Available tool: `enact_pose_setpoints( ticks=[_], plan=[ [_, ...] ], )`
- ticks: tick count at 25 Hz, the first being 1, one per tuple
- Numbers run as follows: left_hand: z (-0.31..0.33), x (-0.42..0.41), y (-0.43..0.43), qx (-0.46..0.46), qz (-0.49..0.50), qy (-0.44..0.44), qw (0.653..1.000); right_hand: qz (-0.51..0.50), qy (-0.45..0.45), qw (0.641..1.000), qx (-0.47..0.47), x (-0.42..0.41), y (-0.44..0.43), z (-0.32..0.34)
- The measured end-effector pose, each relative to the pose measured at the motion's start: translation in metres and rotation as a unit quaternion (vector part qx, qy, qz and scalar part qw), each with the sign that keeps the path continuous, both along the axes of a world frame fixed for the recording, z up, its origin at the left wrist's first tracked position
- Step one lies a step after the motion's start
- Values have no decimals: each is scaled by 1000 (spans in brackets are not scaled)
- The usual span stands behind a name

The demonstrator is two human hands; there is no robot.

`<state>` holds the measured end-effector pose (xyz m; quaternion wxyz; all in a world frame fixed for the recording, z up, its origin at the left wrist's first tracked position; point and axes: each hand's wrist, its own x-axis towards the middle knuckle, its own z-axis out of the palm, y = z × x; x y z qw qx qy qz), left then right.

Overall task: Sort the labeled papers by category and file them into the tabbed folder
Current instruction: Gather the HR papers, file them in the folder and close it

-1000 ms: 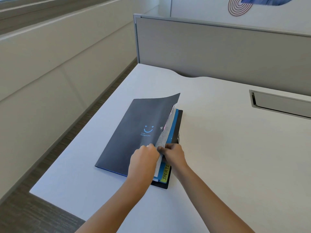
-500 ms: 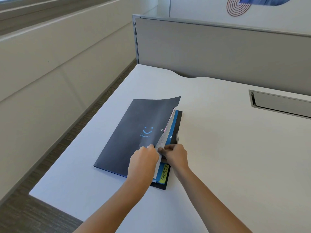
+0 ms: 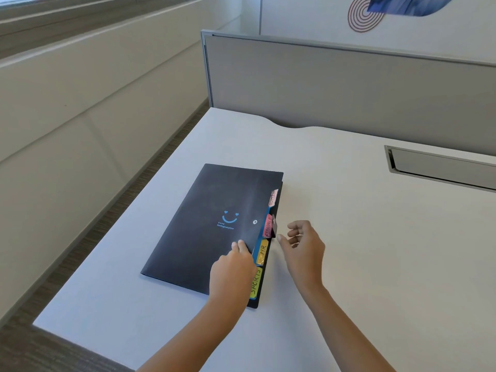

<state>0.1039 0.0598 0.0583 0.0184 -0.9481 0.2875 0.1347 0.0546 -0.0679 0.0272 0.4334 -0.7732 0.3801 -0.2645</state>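
A dark tabbed folder (image 3: 204, 226) with a blue smiley on its cover lies closed on the white desk (image 3: 349, 251). Coloured tabs stick out along its right edge: a pink one (image 3: 273, 197), a red FINANCE tab (image 3: 267, 226), a yellow HR tab (image 3: 262, 251) and a green SPORTS tab (image 3: 255, 282). My left hand (image 3: 233, 267) rests on the cover near the lower right edge, fingertips pressing it flat. My right hand (image 3: 302, 244) hovers just right of the folder, fingers loosely curled, holding nothing. No loose papers are visible.
A grey partition panel (image 3: 349, 84) stands along the desk's far edge. A recessed metal cable tray (image 3: 440, 167) sits in the desk at the right. The desk's left edge drops to carpeted floor beside a beige wall.
The lifted front cover has come down flat and the folder is closed. My right hand has let go of the pages and drawn away to the right; my left hand stays on the cover.
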Motion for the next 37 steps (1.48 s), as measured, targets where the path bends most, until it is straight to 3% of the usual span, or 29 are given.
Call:
enact_pose_setpoints(
  ticks=[4,9,12,16,18,21,23,32,37],
  plan=[
    [-2,-1,2,-8,-19,-14,1000,52,22,998,-28,20,3,-11],
    [-25,12,13,1,3,-56,998,-3,-12,998,-66,23,-4,-15],
    [-43,18,20,-35,17,-57,998,-28,-68,994,-78,18,-8,-17],
    [-57,16,27,-60,-13,-68,996,50,-142,981,-120,20,-12,-16],
    [-61,16,29,-63,-14,-74,995,91,-126,970,-187,26,-12,-17],
    [-64,16,29,-72,-8,-71,995,126,-31,930,-343,36,-7,-27],
    [-66,16,29,-79,-11,-69,994,127,12,911,-391,39,-3,-34],
    [-72,17,29,-93,-9,-89,992,152,38,893,-421,39,-4,-44],
    [-74,18,28,-100,-8,-94,991,110,26,944,-310,43,-4,-43]
  ],
)
